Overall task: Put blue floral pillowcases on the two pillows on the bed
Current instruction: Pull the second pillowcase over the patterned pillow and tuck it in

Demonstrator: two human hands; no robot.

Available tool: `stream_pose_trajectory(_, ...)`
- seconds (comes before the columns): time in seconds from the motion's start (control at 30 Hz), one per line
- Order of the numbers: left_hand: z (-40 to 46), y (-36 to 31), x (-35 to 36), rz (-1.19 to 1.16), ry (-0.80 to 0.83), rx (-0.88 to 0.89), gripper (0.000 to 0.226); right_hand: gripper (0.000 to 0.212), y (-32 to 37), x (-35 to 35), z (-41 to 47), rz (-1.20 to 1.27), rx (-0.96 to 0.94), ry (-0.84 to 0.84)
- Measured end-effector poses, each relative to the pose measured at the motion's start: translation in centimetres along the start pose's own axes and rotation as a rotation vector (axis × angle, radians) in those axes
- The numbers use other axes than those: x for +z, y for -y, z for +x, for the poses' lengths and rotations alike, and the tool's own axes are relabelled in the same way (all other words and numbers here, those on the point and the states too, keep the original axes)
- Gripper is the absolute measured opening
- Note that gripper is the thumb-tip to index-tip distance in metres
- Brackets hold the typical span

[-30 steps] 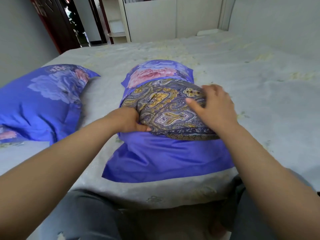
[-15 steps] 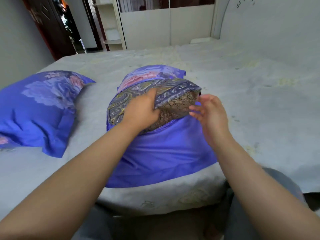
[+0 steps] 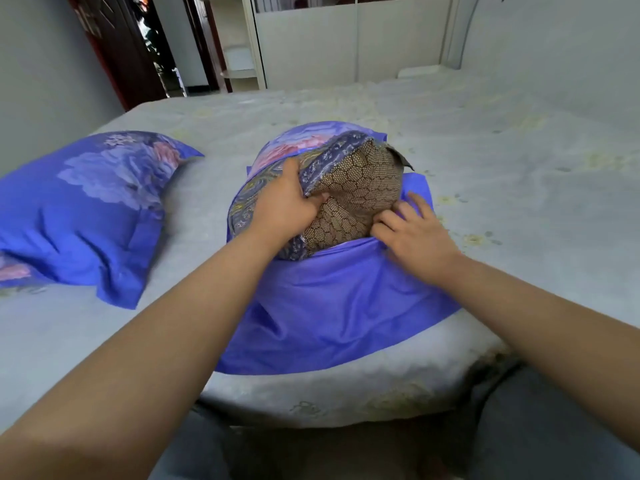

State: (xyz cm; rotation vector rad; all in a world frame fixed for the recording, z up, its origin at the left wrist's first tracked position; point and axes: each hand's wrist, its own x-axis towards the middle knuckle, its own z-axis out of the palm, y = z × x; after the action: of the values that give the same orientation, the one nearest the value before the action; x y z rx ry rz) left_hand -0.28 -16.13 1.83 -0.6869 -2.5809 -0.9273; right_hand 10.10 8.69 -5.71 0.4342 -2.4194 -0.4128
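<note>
Left hand [image 3: 287,206]: curled over the near end of the pillow, fingers gripping a fold of its paisley cover, thumb side toward the honeycomb-patterned end.
Right hand [image 3: 412,233]: at the right side of the pillow's near end, fingertips bent and pinching the edge of the blue pillowcase's opening where it meets the pillow.
Pillow [image 3: 360,195]: brown and gold, honeycomb-net pattern on the exposed end, paisley with a blue border on top; lying mid-bed, near end raised and sticking out of the case, far part already inside.
Blue floral pillowcase [image 3: 332,306]: far end over the pillow, showing pink and pale-blue flowers; near part loose and flat, spread toward the bed's near edge, creased under the right forearm.
Second pillow [image 3: 86,209]: fully inside a matching blue floral case, lying on the left of the bed, well apart from the one being handled, a corner pointing toward it.
Bed [image 3: 485,161]: covered by a pale grey sheet with faint yellowish flower print; near edge rounded in the wide-angle view.
Legs [image 3: 540,427]: in grey trousers, against the bed's near edge.
Wardrobe [image 3: 353,39]: white panels beyond the far side of the bed.
Door [image 3: 114,50]: dark reddish wood, at far left, beside an open doorway.
Headboard [image 3: 554,32]: pale, curved, at upper right.
</note>
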Motion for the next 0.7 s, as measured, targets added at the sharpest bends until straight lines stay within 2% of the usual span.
stream_pose_trajectory(0.07, -0.1, -1.2, 0.7, 0.089, 0.043, -0.005, 0.073, 0.015, -1.8, -0.7, -0.3, 0.073, -0.056, -0.093)
stream_pose_trajectory(0.13, -0.2, -2.9, 1.8, 0.174, 0.157, -0.017, 0.065, 0.004, -2.4, -1.6, 0.4, 0.172, -0.045, -0.142)
stream_pose_trajectory(0.2, -0.1, -4.0, 3.3, 0.239, 0.248, -0.091, 0.05, 0.008, -2.1, -2.2, 1.2, 0.222, 0.019, -0.221)
stream_pose_trajectory(0.3, 0.5, -3.3, 6.3, 0.228, 0.379, -0.191, 0.046, 0.014, -0.4, -2.9, 1.8, 0.293, 0.119, -0.377)
stream_pose_trajectory(0.4, 2.6, -0.8, 9.0, 0.243, 0.706, -0.17, 0.052, 0.024, 1.1, -3.7, 2.9, 0.388, 0.222, -0.524)
stream_pose_trajectory(0.43, 3.1, -0.1, 9.3, 0.229, 0.814, -0.157, 0.049, 0.02, 1.2, -3.9, 3.3, 0.435, 0.211, -0.558)
stream_pose_trajectory(0.47, 3.2, 0.4, 8.8, 0.194, 0.871, -0.155, 0.045, 0.009, 1.0, -3.9, 3.5, 0.472, 0.155, -0.547)
stream_pose_trajectory(0.5, 3.0, 0.5, 7.5, 0.144, 0.887, -0.135, 0.041, 0.01, 0.7, -4.0, 3.8, 0.496, 0.109, -0.472)
stream_pose_trajectory(0.57, 2.0, 0.1, 4.4, -0.08, 0.932, -0.074, 0.03, 0.042, 0.3, -4.0, 3.5, 0.544, 0.119, -0.183)
stream_pose_trajectory(0.6, 1.6, 0.3, 3.3, -0.204, 0.953, -0.043, 0.023, 0.05, 0.0, -4.1, 3.5, 0.527, 0.191, -0.056)
stream_pose_trajectory(0.63, 1.1, 0.1, 2.2, -0.289, 0.913, 0.005, 0.016, 0.053, -0.6, -4.1, 3.6, 0.48, 0.256, 0.045)
stream_pose_trajectory(0.7, -0.7, -1.0, 0.4, -0.244, 0.611, 0.113, 0.01, 0.046, -2.1, -4.0, 3.9, 0.418, 0.314, 0.224)
